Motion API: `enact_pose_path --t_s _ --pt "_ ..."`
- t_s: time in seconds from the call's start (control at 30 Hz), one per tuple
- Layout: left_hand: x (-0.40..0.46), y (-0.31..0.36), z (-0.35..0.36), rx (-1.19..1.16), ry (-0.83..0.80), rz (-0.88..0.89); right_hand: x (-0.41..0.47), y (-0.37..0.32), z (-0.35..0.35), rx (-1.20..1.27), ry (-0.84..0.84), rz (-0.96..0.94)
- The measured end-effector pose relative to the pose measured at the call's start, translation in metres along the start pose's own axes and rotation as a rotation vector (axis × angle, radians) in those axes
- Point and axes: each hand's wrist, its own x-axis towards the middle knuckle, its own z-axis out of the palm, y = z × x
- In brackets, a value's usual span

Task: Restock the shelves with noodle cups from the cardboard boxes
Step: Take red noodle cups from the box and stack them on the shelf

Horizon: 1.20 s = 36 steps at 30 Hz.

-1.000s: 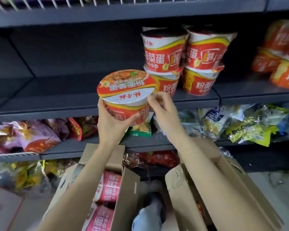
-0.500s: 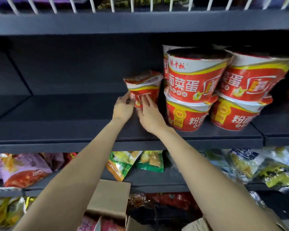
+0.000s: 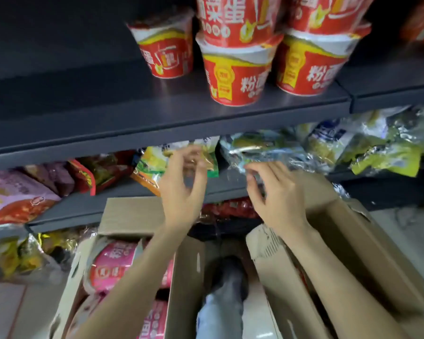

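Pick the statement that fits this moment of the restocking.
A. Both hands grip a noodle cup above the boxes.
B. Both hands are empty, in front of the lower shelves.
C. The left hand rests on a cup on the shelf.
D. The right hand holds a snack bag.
B: the left hand and the right hand hold nothing, fingers loosely spread, while the leftmost noodle cup stands alone on the shelf above them.

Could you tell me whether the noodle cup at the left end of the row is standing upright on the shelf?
Upright. The noodle cup stands on its narrow base on the shelf, lid end up, beside the stacked cups; neither hand touches it.
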Motion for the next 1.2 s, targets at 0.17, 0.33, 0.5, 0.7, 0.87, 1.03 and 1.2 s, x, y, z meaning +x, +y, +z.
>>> enact_pose_path --t_s 0.17,0.33,0.5,0.7,0.87,1.03,1.2 --pt "-0.11 -0.032 0.08 0.155 -0.528 -0.289 -0.135 0.085 -0.041 -0.015 -0.324 0.411" --pt "-0.169 -0.062 0.158 0.331 -0.767 -0.688 -0.227 0.182 -0.037 -0.078 -0.628 0.815" --pt "-0.197 -0.082 0.209 0.35 -0.714 -0.781 -0.273 0.241 0.011 -0.12 -0.971 0.965" --pt "-0.224 -0.106 0.21 0.182 -0.632 -0.7 -0.319 0.263 0.099 -0.11 -1.345 0.827" --pt "-0.227 -0.105 0.213 0.143 -0.591 -0.715 -0.355 0.262 0.15 -0.17 -1.428 0.596" --pt "-0.232 -0.108 0.215 0.107 -0.606 -0.753 -0.367 0.278 0.158 -0.24 -1.417 0.811" --pt "-0.231 -0.109 0.216 0.095 -0.606 -0.747 -0.371 0.292 0.156 -0.09 -1.462 1.059"
